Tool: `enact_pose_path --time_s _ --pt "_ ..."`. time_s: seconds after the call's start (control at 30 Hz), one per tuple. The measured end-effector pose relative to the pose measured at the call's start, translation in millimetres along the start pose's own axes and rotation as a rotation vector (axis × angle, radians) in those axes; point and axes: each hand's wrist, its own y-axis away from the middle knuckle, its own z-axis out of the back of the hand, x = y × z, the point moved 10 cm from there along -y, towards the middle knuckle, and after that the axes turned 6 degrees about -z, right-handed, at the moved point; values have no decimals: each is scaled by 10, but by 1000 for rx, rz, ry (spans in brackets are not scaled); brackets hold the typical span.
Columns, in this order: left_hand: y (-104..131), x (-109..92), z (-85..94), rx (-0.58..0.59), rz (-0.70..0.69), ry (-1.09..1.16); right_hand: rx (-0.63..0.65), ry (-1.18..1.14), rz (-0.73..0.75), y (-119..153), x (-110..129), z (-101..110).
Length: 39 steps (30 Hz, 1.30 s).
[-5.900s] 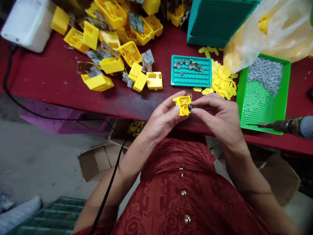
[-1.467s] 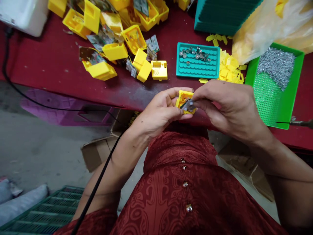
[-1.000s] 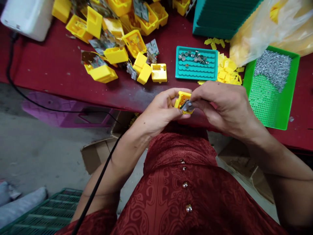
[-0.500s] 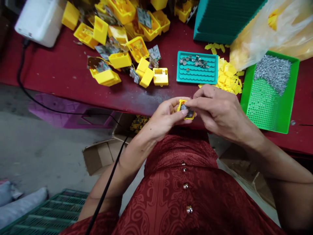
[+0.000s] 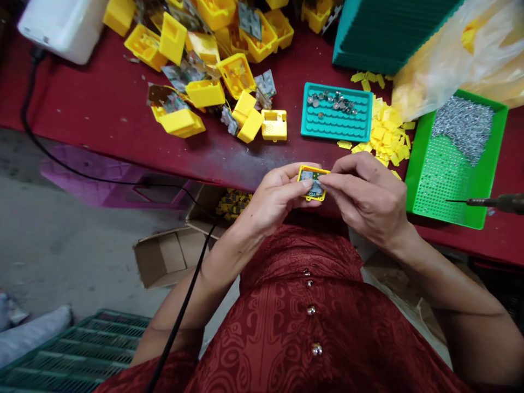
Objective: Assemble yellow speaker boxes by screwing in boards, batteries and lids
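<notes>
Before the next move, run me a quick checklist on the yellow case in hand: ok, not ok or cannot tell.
1. Yellow case held by the left hand: ok, its thumb on the board.
2. Circuit board within the case's rim: ok.
3. Board fully seated: cannot tell, fingers cover part of it.
4. Right hand clear of the board: not ok, its fingertips are at the board's edge.
5. Small metal pieces in the green basket: ok, heaped toward the far end.
6. Pointed tool away from both hands: ok, its tip shows over the basket.
</notes>
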Motion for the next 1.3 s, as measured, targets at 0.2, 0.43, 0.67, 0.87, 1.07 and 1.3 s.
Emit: enact_pose_path --time_s 0.2,0.43,0.67,0.87,1.07,1.3 --pt "30 -20 -31 -5 -37 5 -118 23 -4 73 13 41" --pt "35 -1 -21 -29 -63 -77 -131 54 -46 92 -35 40" --pt "26 7 -3 -47 -50 -25 -107 77 -13 87 -88 -13" --pt "29 36 21 -70 -53 -40 -33 20 -52 87 -178 -70" --pt "12 -18 39 -127 -128 -173 -18 18 -38 120 -158 -109" --pt "-79 -50 44 -127 -166 -234 -105 83 -96 166 -155 22"
